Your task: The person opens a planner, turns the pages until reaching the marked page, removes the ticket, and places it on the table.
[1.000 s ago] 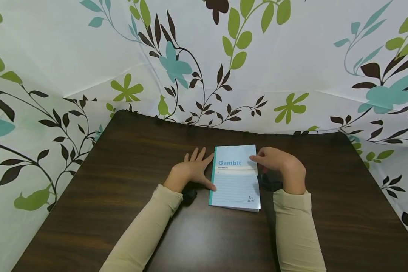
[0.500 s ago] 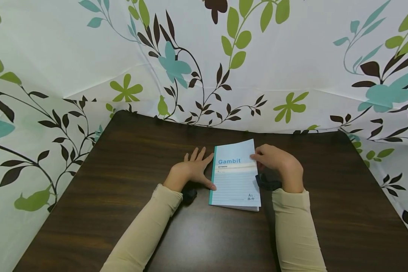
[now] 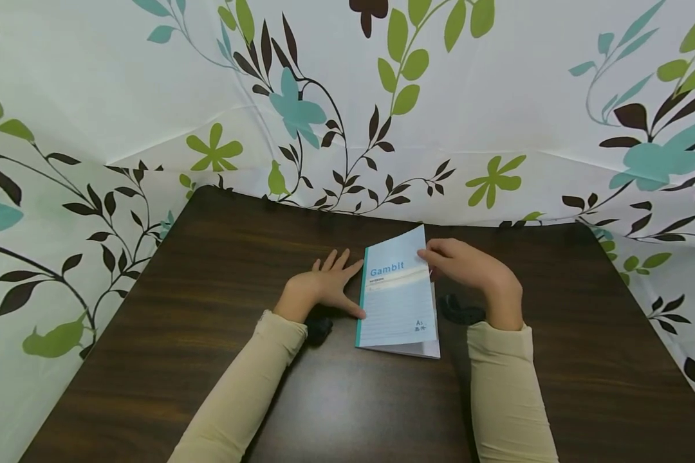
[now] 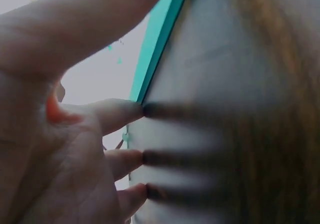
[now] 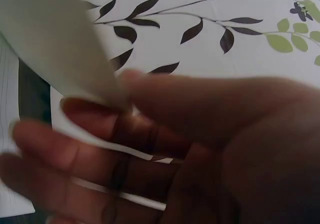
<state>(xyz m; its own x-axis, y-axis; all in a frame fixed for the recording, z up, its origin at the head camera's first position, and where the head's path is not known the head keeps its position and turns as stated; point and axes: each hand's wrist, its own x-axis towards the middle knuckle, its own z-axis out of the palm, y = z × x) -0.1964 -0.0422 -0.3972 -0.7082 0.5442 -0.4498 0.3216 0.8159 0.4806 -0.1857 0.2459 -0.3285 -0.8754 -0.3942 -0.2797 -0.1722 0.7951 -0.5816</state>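
Observation:
A light-blue notebook [image 3: 396, 302] with a teal spine and "Gambit" on its front lies on the dark wooden table. Its cover [image 5: 65, 44] is lifted on the right side, and a lined page shows below it in the right wrist view. My right hand [image 3: 469, 267] pinches the cover's right edge between thumb and index finger. With fingers spread, my left hand [image 3: 321, 289] rests at the teal spine [image 4: 157, 44]. Its thumb touches the lower spine, and its fingertips are on the table.
The brown wood-grain table [image 3: 208, 308] stretches out around the notebook. Behind it hangs a white cloth [image 3: 347, 83] printed with leaves, flowers and birds. Dark wrist-camera mounts [image 3: 460, 310] sit below both wrists.
My right hand has raised the notebook's cover from nearly flat, swinging its edge up and to the left. The left hand stays almost in place at the spine.

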